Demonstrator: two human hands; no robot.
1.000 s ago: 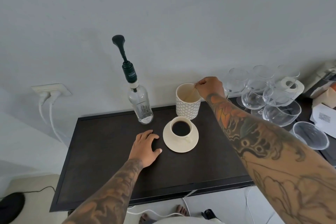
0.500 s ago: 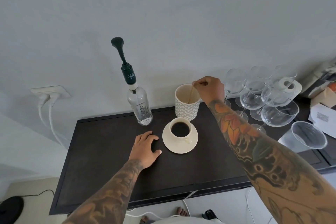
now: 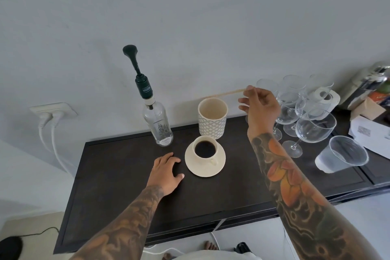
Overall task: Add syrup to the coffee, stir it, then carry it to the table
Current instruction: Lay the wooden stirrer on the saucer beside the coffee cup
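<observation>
A cream cup of black coffee [image 3: 205, 149] stands on a cream saucer [image 3: 219, 167] in the middle of the dark counter [image 3: 118, 186]. Behind it to the left is a clear syrup bottle [image 3: 158, 126] with a tall dark pump. A patterned holder cup [image 3: 212, 119] stands behind the coffee. My right hand [image 3: 260, 107] hovers above and right of the holder, pinching a thin wooden stir stick [image 3: 225, 93] that lies nearly level over the holder's rim. My left hand [image 3: 166, 170] rests flat on the counter, fingers apart, just left of the saucer.
Several stemmed wine glasses [image 3: 304, 112] crowd the counter's right side close to my right forearm. A clear plastic cup [image 3: 343, 157] lies tipped at the right. Papers, a box and a metal flask sit further right. Two plugs hang from a wall socket [image 3: 52, 110] at left.
My right hand has lifted the stir stick up out of the patterned holder and swung it to nearly level. My left hand has stayed put.
</observation>
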